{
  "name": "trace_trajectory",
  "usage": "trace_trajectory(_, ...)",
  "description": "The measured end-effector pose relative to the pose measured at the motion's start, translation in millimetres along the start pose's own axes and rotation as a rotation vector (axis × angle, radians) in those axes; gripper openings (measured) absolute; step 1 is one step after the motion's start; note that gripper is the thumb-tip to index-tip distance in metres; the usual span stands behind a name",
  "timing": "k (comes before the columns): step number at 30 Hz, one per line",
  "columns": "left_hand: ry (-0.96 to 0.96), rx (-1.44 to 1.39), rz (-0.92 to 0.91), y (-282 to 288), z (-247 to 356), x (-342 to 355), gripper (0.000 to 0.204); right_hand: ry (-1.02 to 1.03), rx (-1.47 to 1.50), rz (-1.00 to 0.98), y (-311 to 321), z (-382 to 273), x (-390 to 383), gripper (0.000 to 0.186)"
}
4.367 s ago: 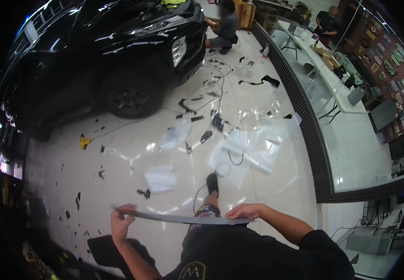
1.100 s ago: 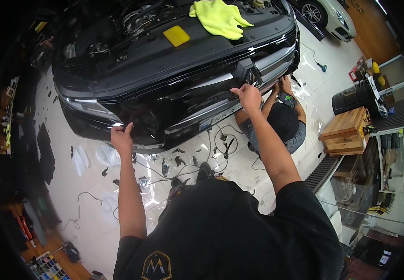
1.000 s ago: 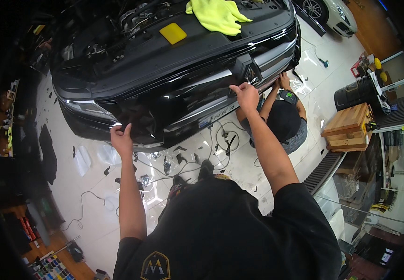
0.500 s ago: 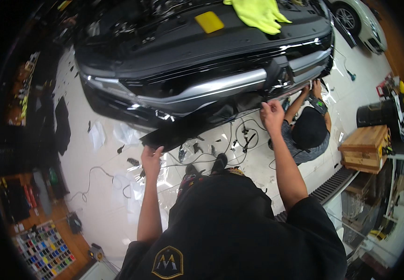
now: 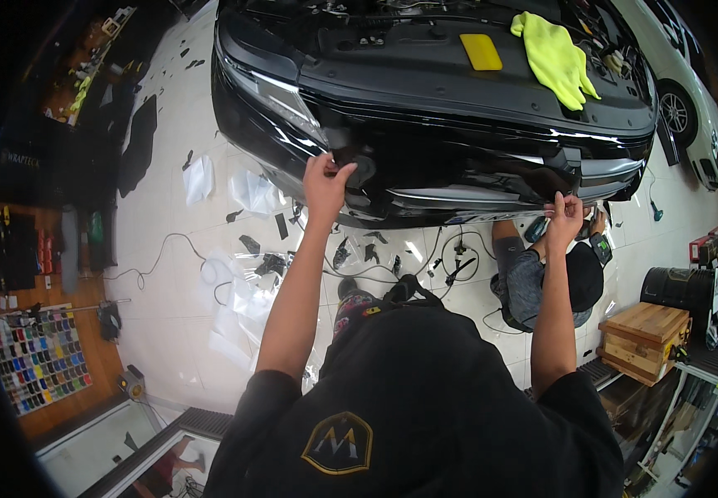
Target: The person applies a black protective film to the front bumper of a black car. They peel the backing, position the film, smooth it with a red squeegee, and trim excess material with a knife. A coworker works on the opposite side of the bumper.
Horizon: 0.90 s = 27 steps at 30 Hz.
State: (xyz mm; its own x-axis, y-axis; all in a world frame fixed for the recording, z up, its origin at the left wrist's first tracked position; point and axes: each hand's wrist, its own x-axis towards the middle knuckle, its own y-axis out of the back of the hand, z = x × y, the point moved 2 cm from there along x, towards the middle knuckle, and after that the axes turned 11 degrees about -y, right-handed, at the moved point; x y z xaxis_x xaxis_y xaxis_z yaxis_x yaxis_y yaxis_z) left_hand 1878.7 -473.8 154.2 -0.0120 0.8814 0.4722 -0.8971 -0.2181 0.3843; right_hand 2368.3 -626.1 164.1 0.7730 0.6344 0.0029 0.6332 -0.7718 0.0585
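A sheet of glossy black film [image 5: 450, 153] spans the front grille of a black car [image 5: 425, 104], stretched between my two hands. My left hand [image 5: 326, 189] pinches its left end just below the headlight [image 5: 280, 98]. Near the silver grille trim [image 5: 612, 174], my right hand [image 5: 564, 217] pinches the lower right edge of the film. The film covers most of the grille's left side; whether it is stuck down there I cannot tell. On the black panel above lie a flat yellow squeegee card [image 5: 481, 51] and a neon-yellow cloth [image 5: 554, 62].
A co-worker [image 5: 541, 278] in a black cap crouches beside my right arm at the bumper. Cables [image 5: 458, 270], black scraps [image 5: 272, 264] and clear backing sheets [image 5: 251, 192] litter the tiled floor. A wooden box [image 5: 645, 336] and black drum [image 5: 676, 288] stand at right.
The film has been raised from below the bumper up over the grille. Both hands moved right, the left one also upward. The view has shifted, showing the car further right.
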Motion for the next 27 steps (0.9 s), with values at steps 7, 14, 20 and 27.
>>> trace_trajectory(7,0.171,0.036,0.022,2.1,2.2,25.4,0.038,-0.103,0.039,-0.051,-23.8,33.4,-1.4,0.018)
trace_trajectory(14,0.000,0.242,-0.050,2.9,-11.4,23.4,0.039,0.081,-0.320,0.131,-36.5,25.7,1.4,0.026)
trace_trajectory(20,0.123,0.291,-0.237,12.1,-15.4,31.6,0.042,0.040,-0.595,0.329,-37.4,18.3,0.3,0.041)
trace_trajectory(27,0.282,0.107,-0.315,7.6,-14.4,39.4,0.038,-0.103,-0.328,0.437,-39.4,34.4,2.8,0.041)
